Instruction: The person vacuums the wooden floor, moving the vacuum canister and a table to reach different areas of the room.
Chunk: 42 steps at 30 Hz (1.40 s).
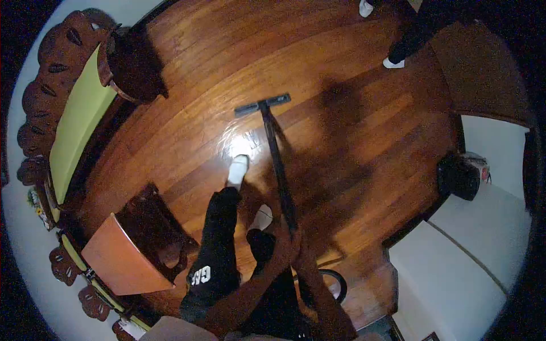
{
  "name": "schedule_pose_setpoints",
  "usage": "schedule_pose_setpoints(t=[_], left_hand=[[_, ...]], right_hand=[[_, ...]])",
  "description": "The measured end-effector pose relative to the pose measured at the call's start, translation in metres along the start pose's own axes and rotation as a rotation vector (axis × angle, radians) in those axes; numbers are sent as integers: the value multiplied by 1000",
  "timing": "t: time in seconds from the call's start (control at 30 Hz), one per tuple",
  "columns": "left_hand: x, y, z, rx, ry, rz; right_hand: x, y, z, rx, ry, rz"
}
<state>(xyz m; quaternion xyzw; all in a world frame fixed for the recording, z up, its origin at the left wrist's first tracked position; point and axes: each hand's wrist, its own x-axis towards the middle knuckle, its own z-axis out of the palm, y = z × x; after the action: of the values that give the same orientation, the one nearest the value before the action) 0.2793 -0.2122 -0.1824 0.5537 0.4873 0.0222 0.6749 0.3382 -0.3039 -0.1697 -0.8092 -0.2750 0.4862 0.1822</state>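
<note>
A black vacuum wand (276,156) slants across the wooden floor, its wide flat floor head (263,105) lying on the boards beyond my feet. My left hand (282,241) and my right hand (301,247) are close together at the wand's near end, both wrapped round it. Individual fingers are dark and hard to make out. A dark hose (339,278) curves beside my right forearm. Bright light reflects off the floor near my forward white-socked foot (239,165).
A yellow-cushioned wooden bench (82,128) lines the left side, with an orange-topped piece (128,256) nearer me. Another person's dark-clothed leg (418,37) stands at the upper right. A black bin (458,176) is by the white furniture (449,256) at right.
</note>
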Motion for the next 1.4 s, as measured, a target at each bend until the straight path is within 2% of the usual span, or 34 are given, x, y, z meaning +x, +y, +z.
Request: schedule_pose_setpoints(t=[0.07, 0.17, 0.23, 0.27, 0.47, 0.53, 0.57, 0.63, 0.7, 0.73, 0.8, 0.83, 0.93, 0.97, 1.0, 1.03, 1.13, 1.17, 1.27, 1.3, 1.37, 1.4], left_hand=[[63, 15, -18, 119, 91, 136], [155, 28, -39, 122, 98, 254], [204, 35, -42, 84, 194, 394], [223, 40, -46, 88, 182, 390], [328, 149, -85, 43, -8, 19], [379, 185, -106, 2, 58, 192], [421, 176, -108, 149, 193, 331], [467, 199, -122, 138, 222, 440], [486, 222, -140, 154, 17, 204], [486, 224, -137, 118, 74, 248], [448, 219, -130, 109, 105, 183], [415, 223, -127, 79, 123, 290], [312, 182, -100, 188, 166, 279], [280, 160, -75, 388, 383, 438], [246, 140, -57, 543, 558, 493], [217, 127, -45, 620, 646, 487], [156, 105, -72, 360, 5, 140], [148, 105, -79, 269, -204, 22], [210, 155, -94, 208, -178, 31], [242, 179, -79, 223, 145, 173], [291, 182, -73, 248, 153, 96], [313, 167, -88, 260, -161, -117]], right_hand=[[55, -22, -12, -4, 49, -28], [138, -58, -37, 6, 121, -49], [184, -80, -56, 14, 158, -51], [202, -87, -63, 22, 177, -46], [320, -136, -111, 70, 276, -13], [376, -156, -128, 75, 318, -17], [402, -167, -135, 78, 328, -20], [452, -185, -148, 72, 345, -26], [480, -196, -154, 65, 336, -30], [479, -196, -153, 65, 328, -25], [445, -192, -145, 89, 311, -21], [412, -185, -136, 104, 289, -3], [293, -159, -106, 126, 172, 116], [253, -155, -99, 146, 124, 163], [216, -153, -95, 174, 79, 207], [186, -154, -91, 198, 43, 247], [149, -172, -96, 246, -6, 343], [150, -179, -98, 282, 133, 216], [188, -155, -88, 259, 123, 208], [212, -154, -92, 243, 131, 194], [260, -156, -106, 220, 169, 153], [288, -159, -116, 210, 196, 125]])
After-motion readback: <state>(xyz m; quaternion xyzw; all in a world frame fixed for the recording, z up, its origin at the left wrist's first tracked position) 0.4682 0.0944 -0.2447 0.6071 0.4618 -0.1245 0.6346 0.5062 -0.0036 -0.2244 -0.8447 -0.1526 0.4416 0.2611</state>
